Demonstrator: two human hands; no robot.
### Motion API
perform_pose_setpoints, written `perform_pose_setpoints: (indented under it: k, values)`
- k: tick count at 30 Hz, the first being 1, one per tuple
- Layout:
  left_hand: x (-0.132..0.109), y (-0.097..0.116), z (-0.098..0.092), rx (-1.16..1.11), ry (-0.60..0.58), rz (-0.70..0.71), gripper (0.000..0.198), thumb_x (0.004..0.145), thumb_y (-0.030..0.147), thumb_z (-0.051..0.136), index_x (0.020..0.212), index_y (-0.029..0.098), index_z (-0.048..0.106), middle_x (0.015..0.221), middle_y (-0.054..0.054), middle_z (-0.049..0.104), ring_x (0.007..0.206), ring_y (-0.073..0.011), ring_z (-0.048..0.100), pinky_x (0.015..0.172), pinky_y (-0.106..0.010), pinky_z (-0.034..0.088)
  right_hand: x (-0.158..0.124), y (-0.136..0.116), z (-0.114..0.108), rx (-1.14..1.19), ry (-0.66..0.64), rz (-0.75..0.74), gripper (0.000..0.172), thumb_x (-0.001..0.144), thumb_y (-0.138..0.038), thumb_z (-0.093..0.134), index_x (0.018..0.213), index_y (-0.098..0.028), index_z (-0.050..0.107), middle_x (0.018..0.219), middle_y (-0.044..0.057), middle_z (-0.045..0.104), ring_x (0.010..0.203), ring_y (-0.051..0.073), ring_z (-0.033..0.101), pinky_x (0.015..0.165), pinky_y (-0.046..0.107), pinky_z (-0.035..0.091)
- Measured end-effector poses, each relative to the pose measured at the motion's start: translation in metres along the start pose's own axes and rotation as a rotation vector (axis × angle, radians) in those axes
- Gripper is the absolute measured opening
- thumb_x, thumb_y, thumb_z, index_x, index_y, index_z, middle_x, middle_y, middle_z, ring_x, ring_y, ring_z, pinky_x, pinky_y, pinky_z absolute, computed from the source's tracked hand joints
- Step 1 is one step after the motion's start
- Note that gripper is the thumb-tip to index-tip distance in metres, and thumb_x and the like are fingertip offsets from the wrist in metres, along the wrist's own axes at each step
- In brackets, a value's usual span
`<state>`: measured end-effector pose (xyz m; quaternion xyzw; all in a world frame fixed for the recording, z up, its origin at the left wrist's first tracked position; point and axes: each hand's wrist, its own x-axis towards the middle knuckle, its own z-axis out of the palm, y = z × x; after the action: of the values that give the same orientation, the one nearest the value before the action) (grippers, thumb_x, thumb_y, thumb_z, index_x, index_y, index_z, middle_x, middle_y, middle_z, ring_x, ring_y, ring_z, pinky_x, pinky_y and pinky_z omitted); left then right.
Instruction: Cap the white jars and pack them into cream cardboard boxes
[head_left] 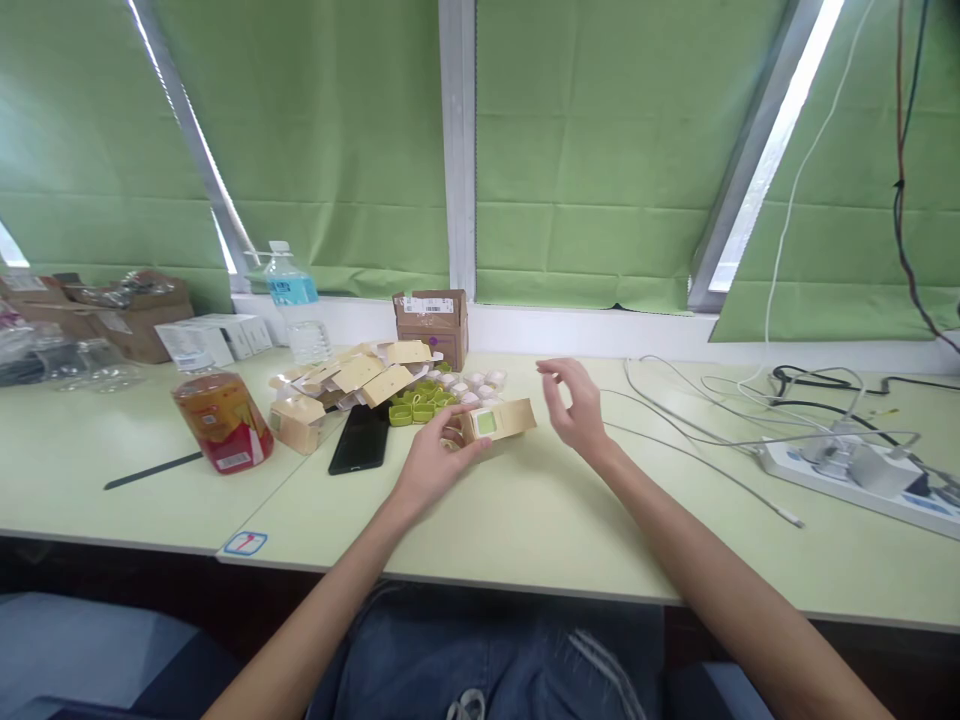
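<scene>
here, left hand is gripping small carton, presumably steadying it; right hand, half-open, is holding nothing.

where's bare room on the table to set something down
Between the forearms, nearer than the held carton; also between right forearm and power strip, nearer than the white cable tip. Crowded left of the left hand: phone, jar, cardboard boxes.

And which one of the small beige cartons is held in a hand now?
The carton with the white-framed green patch, in the left hand. The others lie in or beside the heap near the black phone, untouched.
</scene>
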<state>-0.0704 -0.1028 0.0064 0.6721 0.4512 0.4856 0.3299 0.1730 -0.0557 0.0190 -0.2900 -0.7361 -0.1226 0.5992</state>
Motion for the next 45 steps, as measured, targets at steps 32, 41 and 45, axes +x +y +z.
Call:
perform_pose_setpoints:
  k: [32, 41, 45]
  values:
    - [0.000, 0.004, -0.012, -0.121, -0.088, 0.114, 0.055, 0.088, 0.049, 0.072, 0.132, 0.016, 0.071, 0.126, -0.014, 0.073, 0.098, -0.0240, 0.069, 0.075, -0.033, 0.062, -0.019, -0.030, 0.030, -0.009, -0.418, -0.252, 0.048, 0.100, -0.048, 0.063, 0.139, -0.020, 0.056, 0.133, 0.018, 0.071, 0.120, 0.029, 0.067, 0.097, 0.045, 0.050]
    - [-0.003, 0.001, -0.006, 0.054, -0.035, 0.187, 0.038, 0.087, 0.033, 0.067, 0.121, 0.017, 0.072, 0.101, -0.007, 0.076, 0.089, -0.0211, 0.071, 0.083, -0.033, 0.059, -0.020, -0.027, 0.032, 0.001, -0.476, -0.310, 0.051, 0.101, -0.047, 0.060, 0.143, -0.018, 0.054, 0.131, 0.019, 0.070, 0.122, 0.031, 0.066, 0.101, 0.048, 0.053]
    - [-0.002, -0.004, -0.007, 0.101, -0.016, 0.188, 0.037, 0.087, 0.024, 0.060, 0.122, 0.017, 0.068, 0.090, -0.005, 0.074, 0.079, -0.0191, 0.070, 0.076, -0.032, 0.058, -0.020, -0.024, 0.035, 0.016, -0.493, -0.298, 0.054, 0.101, -0.048, 0.060, 0.144, -0.016, 0.050, 0.132, 0.021, 0.069, 0.120, 0.032, 0.066, 0.100, 0.049, 0.055]
